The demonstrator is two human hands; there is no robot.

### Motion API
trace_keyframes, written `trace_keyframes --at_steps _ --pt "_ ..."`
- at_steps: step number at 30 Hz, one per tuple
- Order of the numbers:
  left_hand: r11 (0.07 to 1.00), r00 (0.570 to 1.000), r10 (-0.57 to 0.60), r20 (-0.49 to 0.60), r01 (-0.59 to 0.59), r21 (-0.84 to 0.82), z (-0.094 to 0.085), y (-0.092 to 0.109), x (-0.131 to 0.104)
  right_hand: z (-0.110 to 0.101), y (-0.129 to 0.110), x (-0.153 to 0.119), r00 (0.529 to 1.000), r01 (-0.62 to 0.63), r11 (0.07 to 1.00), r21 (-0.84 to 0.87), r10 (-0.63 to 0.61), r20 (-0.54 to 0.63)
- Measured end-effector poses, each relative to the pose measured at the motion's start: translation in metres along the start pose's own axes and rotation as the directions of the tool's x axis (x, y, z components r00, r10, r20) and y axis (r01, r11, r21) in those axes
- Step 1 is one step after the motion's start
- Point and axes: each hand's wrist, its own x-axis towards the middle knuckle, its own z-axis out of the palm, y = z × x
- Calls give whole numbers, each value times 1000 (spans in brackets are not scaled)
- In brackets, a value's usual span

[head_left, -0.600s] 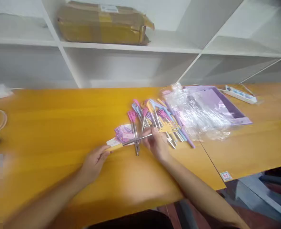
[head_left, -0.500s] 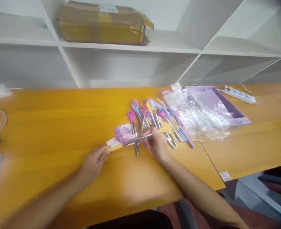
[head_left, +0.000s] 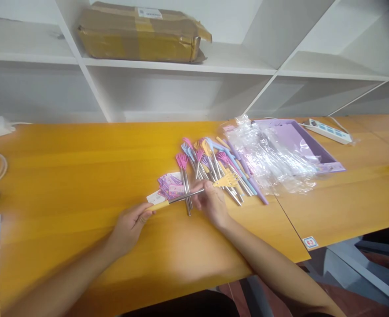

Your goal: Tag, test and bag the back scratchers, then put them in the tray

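A yellow back scratcher (head_left: 184, 196) with a metal rod and a hand-shaped head is held level above the table. Its yellow handle is gripped by my left hand (head_left: 130, 226). Near the head, the fingers of my right hand (head_left: 212, 203) close round the rod. Behind my right hand lies a pile of back scratchers (head_left: 208, 154) with pink, blue, yellow and purple parts. Pink and purple printed cards (head_left: 170, 186) lie under the rods, left of the pile.
Clear plastic bags (head_left: 267, 154) lie partly over a purple tray (head_left: 328, 160) on the wooden table (head_left: 82, 167). A power strip (head_left: 329, 131) sits at the back right. White shelves behind hold a cardboard box (head_left: 141, 37).
The back scratcher is shorter between my hands, as my right hand and the yellow head have moved slightly left. My left hand keeps its hold on the handle.
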Motion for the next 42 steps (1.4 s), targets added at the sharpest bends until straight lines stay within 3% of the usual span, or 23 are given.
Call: trace_keyframes --at_steps 32,42 --pt "998 998 32 51 -35 46 7 -1 -3 33 30 -18 996 -55 979 195 41 73" --pt "994 997 70 43 -73 84 10 4 -5 39 27 -22 998 -23 997 79 17 67"
